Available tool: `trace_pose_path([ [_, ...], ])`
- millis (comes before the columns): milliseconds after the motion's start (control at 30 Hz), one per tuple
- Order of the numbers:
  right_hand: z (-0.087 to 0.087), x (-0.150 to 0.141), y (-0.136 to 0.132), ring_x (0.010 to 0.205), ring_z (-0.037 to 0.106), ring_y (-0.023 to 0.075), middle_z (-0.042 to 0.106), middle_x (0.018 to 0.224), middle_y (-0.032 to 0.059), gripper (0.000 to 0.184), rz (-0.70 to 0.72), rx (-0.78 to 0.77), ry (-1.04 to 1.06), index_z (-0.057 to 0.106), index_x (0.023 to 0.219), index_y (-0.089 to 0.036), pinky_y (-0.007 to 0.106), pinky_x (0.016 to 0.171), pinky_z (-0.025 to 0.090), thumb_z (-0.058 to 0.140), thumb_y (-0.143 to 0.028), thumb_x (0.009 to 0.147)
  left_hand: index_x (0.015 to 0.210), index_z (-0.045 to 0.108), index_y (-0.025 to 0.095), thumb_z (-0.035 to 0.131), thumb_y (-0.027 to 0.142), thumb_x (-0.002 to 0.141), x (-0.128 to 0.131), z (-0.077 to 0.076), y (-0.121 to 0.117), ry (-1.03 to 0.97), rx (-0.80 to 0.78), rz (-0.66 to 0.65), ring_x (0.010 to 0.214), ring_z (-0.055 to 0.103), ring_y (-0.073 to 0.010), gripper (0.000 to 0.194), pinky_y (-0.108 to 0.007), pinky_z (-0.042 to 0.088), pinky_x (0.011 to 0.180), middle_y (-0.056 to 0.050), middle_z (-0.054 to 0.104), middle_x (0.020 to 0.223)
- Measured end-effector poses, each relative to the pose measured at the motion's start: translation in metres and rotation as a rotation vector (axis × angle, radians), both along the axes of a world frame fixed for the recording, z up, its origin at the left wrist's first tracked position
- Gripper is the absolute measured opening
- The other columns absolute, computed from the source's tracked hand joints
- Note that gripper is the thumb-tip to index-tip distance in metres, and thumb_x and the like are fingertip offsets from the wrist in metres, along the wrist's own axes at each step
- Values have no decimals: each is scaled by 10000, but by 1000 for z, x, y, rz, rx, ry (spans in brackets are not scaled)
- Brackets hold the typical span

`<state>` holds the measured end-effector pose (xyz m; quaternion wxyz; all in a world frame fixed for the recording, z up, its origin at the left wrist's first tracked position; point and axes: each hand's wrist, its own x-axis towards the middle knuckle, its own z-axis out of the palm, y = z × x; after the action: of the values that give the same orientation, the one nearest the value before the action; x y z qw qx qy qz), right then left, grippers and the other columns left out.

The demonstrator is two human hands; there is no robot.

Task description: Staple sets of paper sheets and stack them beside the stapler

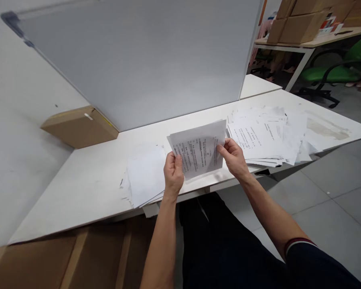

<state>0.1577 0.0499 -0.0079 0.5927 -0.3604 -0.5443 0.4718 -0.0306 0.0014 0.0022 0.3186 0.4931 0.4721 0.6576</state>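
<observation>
I hold a printed sheet of paper (198, 149) up over the front edge of the white table (87, 180). My left hand (173, 172) grips its lower left corner, thumb on top. My right hand (233, 156) pinches its right edge. The sheet is tilted, text facing me. To the left of my left hand lies a small stack of blank-side-up sheets (144, 176). A larger, spread pile of printed sheets (267, 136) lies on the table to the right of my right hand.
A grey partition panel (144, 60) stands behind the table. A cardboard box (78, 126) sits at the left. Flat cardboard (63, 257) lies below the table's front. At the far right stand a green chair (337, 72) and a table with cardboard boxes (301, 20).
</observation>
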Motion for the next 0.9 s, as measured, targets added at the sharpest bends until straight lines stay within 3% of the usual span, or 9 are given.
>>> trace_pose_path([
  [100,-3,-9,-2,780,605,160,635,818,9,209,-11,45,-18,509,879,-231,302,718,500,575,-417,812,891,580,214,562,442,824,1,-2,-1,-9,-1,72,863,556,-164,237,-247,423,777,-26,590,852],
  [300,-28,-18,-2,862,622,184,657,921,47,260,69,11,-6,491,967,-223,337,765,514,567,-417,812,932,570,219,558,447,820,3,-29,4,-13,-5,95,952,550,-182,254,-267,400,856,-39,599,917],
  [567,-29,-8,4,921,627,197,669,1000,43,279,210,-22,-83,564,1021,-206,370,845,499,596,-366,795,758,519,213,552,488,814,3,-29,6,-4,19,151,831,529,-155,282,-254,412,798,-5,542,773],
  [667,-10,1,4,926,621,212,674,989,36,253,131,89,-282,591,1035,-207,350,792,501,550,-346,828,752,512,213,567,496,801,4,-28,6,-55,22,153,848,542,-154,293,-258,423,810,-6,551,786],
  [767,34,12,-1,798,614,191,669,911,27,183,-3,281,-635,596,990,-215,299,670,466,471,-276,871,966,524,232,608,436,788,0,-30,7,-123,44,98,928,565,-164,283,-290,428,867,-33,592,955],
  [900,90,14,-11,584,528,159,623,732,41,174,-15,408,-1227,561,871,-189,275,536,333,400,-129,850,1221,400,267,667,298,733,-12,-44,9,-85,-17,114,1048,545,-173,557,-306,414,912,-73,539,1154],
])
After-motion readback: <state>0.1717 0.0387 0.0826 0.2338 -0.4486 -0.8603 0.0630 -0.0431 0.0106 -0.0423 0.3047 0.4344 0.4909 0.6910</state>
